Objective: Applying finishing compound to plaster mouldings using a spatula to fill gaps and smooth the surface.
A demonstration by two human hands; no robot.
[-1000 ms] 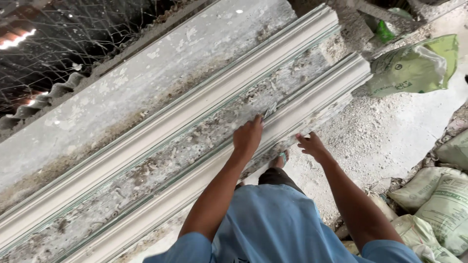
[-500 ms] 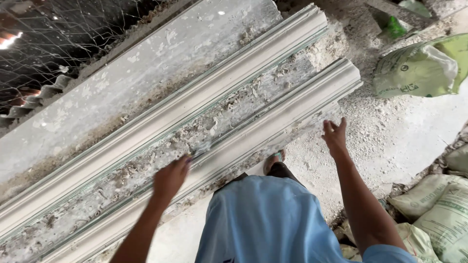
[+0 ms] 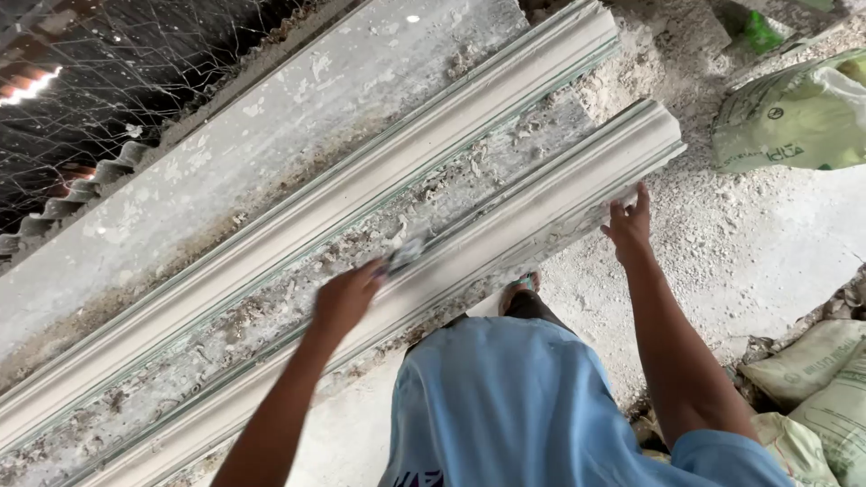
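Observation:
Two long white plaster cornice mouldings lie side by side on a dusty bench, running from lower left to upper right. My left hand (image 3: 347,296) is shut on a small metal scraper (image 3: 404,255), its blurred blade on the inner edge of the near moulding (image 3: 541,203). My right hand (image 3: 629,225) is open, fingers spread, touching the outer edge of the near moulding close to its right end. The far moulding (image 3: 433,122) lies beyond, apart from both hands. My blue shirt fills the lower middle.
A grey concrete ledge (image 3: 271,99) runs behind the mouldings, with netting and corrugated roofing (image 3: 72,180) past it. A green sack (image 3: 794,117) lies at the upper right, pale sacks (image 3: 812,379) at the lower right. Plaster rubble covers the floor; a foot (image 3: 521,284) shows under the bench.
My left hand has slid left then back right along the near moulding with the scraper. My right hand has moved right, toward the moulding's end.

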